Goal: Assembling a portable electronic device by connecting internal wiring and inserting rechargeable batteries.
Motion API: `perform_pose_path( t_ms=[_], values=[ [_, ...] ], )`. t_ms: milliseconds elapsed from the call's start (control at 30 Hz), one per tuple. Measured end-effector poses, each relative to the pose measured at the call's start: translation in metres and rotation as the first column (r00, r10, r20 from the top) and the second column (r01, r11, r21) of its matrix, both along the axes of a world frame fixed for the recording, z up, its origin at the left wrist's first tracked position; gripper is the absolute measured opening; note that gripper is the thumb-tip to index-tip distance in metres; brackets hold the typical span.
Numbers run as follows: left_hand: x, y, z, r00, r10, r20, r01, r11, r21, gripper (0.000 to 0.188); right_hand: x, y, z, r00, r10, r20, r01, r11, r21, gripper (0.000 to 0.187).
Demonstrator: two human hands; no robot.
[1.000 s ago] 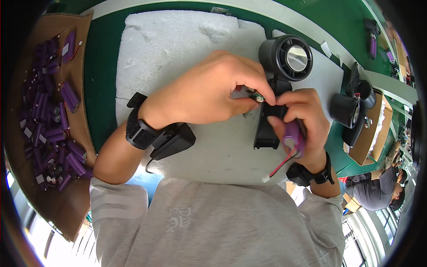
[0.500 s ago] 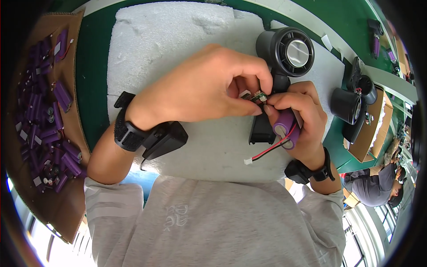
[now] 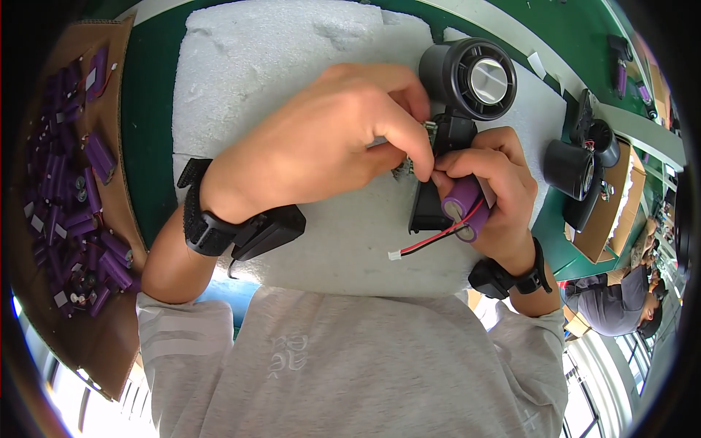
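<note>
My left hand [image 3: 343, 135] is pinched around a small green circuit board [image 3: 431, 131], whose middle is hidden by the fingers. Purple cylindrical cells form a battery pack [image 3: 467, 208], which my right hand [image 3: 500, 175] grips against its palm. From the pack a red and black lead runs down to a white plug [image 3: 395, 255]. Both hands' fingertips nearly meet over the handle of a black handheld fan [image 3: 460, 77]. Its round head points away from me, and its dark handle [image 3: 428, 208] shows below the fingers.
White foam sheeting [image 3: 248, 80] lies under the work on a green table. At left a cardboard box [image 3: 117, 212] holds many purple battery packs [image 3: 73, 190]. Further black fan parts [image 3: 569, 168] and a small carton [image 3: 617, 204] stand at right. A person [image 3: 617, 303] sits beyond.
My left fingers have shifted up and tightened round the circuit board, covering more of it. The battery pack has tilted slightly, and its plug has swung to the left.
</note>
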State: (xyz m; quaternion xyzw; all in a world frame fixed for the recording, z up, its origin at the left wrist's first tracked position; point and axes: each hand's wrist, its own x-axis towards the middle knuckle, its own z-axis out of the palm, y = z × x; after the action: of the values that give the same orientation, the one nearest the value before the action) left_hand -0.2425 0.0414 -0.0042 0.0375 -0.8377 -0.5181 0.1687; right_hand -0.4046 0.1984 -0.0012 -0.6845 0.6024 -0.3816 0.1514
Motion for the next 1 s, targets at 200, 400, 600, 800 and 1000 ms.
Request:
perform_pose_path(
  t_ms=[200, 400, 600, 800, 1000],
  values=[
    [0.0, 0.008, 0.006, 0.999, -0.02, -0.034, 0.019, 1.0, -0.018, 0.026, 0.0, 0.0, 0.005, 1.0, -0.001, -0.015, 0.001, 1.0, 0.022, 0.03],
    [-0.006, 0.015, 0.002, 0.997, 0.0, -0.083, 0.009, 0.994, 0.105, 0.027, 0.0, 0.0, 0.001, 0.999, -0.008, -0.033, 0.009, 1.0, 0.005, 0.031],
    [-0.006, 0.011, 0.002, 0.999, -0.02, -0.047, 0.026, 0.99, 0.138, 0.026, 0.005, 0.0, -0.002, 0.992, -0.113, 0.056, 0.113, 0.994, 0.013, 0.034],
    [-0.005, 0.006, -0.001, 0.997, -0.061, -0.042, 0.066, 0.987, 0.143, 0.028, 0.002, 0.0, -0.004, 0.994, -0.092, 0.055, 0.092, 0.996, -0.004, 0.033],
    [-0.004, 0.009, 0.0, 0.999, -0.04, -0.022, 0.043, 0.985, 0.165, 0.028, 0.0, -0.001, -0.003, 0.996, -0.051, 0.075, 0.053, 0.998, -0.02, 0.03]
  ],
)
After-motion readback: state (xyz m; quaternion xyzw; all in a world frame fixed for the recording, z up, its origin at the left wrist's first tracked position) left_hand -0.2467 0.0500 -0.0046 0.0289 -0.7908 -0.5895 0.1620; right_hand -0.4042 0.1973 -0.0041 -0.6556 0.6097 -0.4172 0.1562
